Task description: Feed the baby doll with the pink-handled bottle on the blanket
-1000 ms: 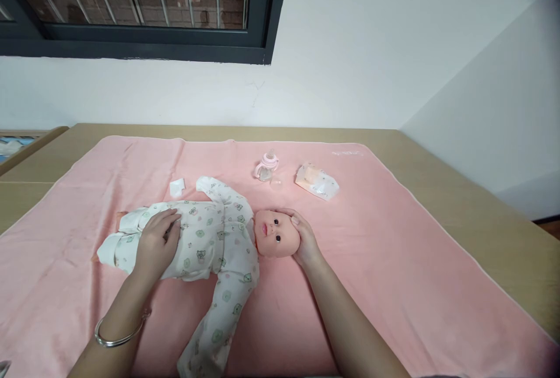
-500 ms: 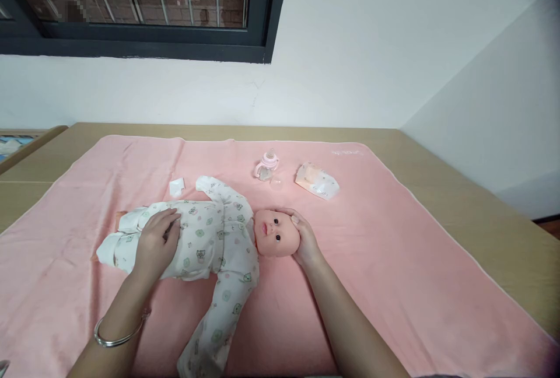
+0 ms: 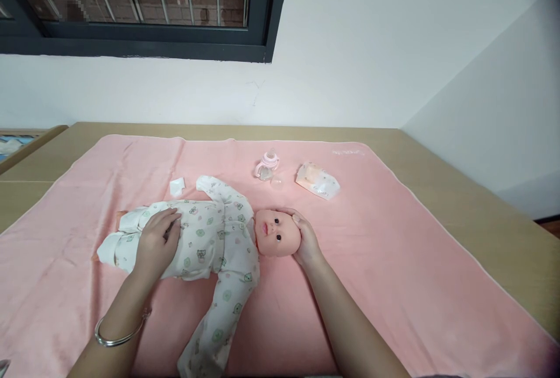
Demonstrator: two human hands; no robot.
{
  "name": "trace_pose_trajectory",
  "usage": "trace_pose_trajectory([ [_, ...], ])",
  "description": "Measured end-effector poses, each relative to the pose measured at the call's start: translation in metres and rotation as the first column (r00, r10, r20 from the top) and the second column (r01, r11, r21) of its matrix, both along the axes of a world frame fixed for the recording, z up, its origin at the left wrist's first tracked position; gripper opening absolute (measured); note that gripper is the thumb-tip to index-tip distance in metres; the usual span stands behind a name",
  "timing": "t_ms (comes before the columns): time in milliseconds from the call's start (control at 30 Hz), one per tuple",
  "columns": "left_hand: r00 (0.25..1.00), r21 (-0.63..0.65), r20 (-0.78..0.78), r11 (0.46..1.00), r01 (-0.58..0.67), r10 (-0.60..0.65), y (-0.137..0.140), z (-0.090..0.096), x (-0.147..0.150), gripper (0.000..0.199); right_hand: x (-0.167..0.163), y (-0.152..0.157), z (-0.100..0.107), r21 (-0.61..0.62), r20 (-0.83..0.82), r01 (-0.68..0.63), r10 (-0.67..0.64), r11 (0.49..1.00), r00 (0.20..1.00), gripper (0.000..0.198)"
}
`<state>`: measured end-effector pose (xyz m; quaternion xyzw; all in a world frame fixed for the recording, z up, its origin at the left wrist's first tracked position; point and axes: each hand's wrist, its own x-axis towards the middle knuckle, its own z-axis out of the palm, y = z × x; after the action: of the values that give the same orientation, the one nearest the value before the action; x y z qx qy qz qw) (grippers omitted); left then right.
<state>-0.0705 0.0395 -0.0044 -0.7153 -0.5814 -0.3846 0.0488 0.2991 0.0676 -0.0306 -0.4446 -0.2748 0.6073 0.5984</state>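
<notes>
A baby doll [image 3: 278, 233] lies on its back on a pink cloth [image 3: 371, 284], head to the right and feet to the left. It wears a white suit [image 3: 205, 232] printed with small green and brown figures. One sleeve stretches toward the near edge, the other toward the back. My left hand [image 3: 158, 239] rests on the doll's lower body, fingers laid over the suit. With my right hand [image 3: 306, 239] I cup the top of the doll's head; some of those fingers are hidden behind it.
Behind the doll stand a pink-topped baby bottle [image 3: 267, 163], a small clear cap [image 3: 276, 181] and a white printed packet [image 3: 318, 181]. A small white folded piece [image 3: 177, 186] lies farther left. Past the wooden tabletop [image 3: 437, 174] rise a white wall and a barred window [image 3: 144, 45].
</notes>
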Motion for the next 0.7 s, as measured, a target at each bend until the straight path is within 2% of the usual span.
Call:
trace_pose_trajectory([
  [500, 1.0, 0.021, -0.017, 1.0, 0.017, -0.017, -0.0007, 0.0059, 0.0029, 0.031, -0.0006, 0.0025, -0.0006, 0.01, 0.037, 0.033, -0.034, 0.999, 0.999, 0.043],
  [700, 1.0, 0.018, -0.01, 1.0, 0.008, -0.008, -0.0001, 0.0022, 0.0017, 0.031, -0.0008, 0.0015, 0.0014, 0.013, 0.045, 0.043, -0.044, 0.999, 0.998, 0.043],
])
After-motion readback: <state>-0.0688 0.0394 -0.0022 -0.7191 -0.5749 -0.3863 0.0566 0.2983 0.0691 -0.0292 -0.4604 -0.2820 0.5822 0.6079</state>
